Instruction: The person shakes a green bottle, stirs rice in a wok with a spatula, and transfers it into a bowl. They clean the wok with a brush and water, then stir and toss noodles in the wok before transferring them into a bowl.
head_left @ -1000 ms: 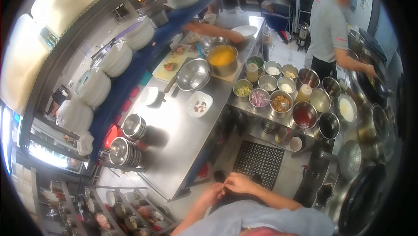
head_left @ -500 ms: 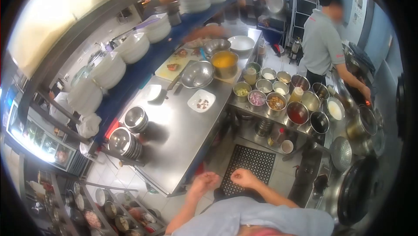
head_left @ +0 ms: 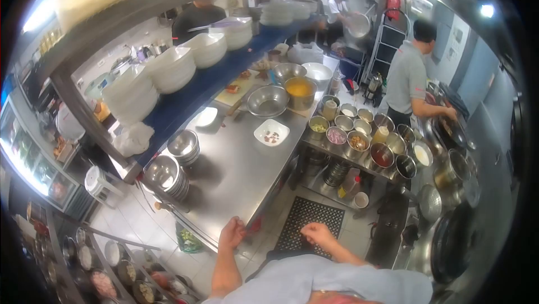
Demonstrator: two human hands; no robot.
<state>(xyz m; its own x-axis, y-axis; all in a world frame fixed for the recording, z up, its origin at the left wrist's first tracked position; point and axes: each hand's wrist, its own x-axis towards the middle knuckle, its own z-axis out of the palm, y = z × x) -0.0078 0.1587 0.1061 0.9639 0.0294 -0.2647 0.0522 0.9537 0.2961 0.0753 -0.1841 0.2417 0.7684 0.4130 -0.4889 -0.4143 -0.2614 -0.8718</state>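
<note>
My left hand [head_left: 232,232] is raised near the front corner of the steel counter [head_left: 227,177], its fingers curled together. My right hand [head_left: 318,234] is closed in a loose fist in front of my body, over the black perforated floor mat [head_left: 310,218]. Whether either hand holds something small is hidden. Ahead on the counter sits a white square dish [head_left: 272,132] with small brown pieces in it. Two stacks of steel bowls [head_left: 164,173] stand at the counter's left edge, beyond my left hand.
Farther back are a large steel bowl [head_left: 268,101], a pot of orange liquid [head_left: 301,92] and a cutting board [head_left: 229,98]. Ingredient tins [head_left: 382,154] fill the right-hand shelf. White bowls [head_left: 169,69] line the overhead shelf. A co-worker [head_left: 403,82] stands at the stove.
My left hand has moved left and slightly up, towards the counter corner. My right hand stays closed, marginally lower. The view has shifted, and the co-worker's arm at the stove has moved.
</note>
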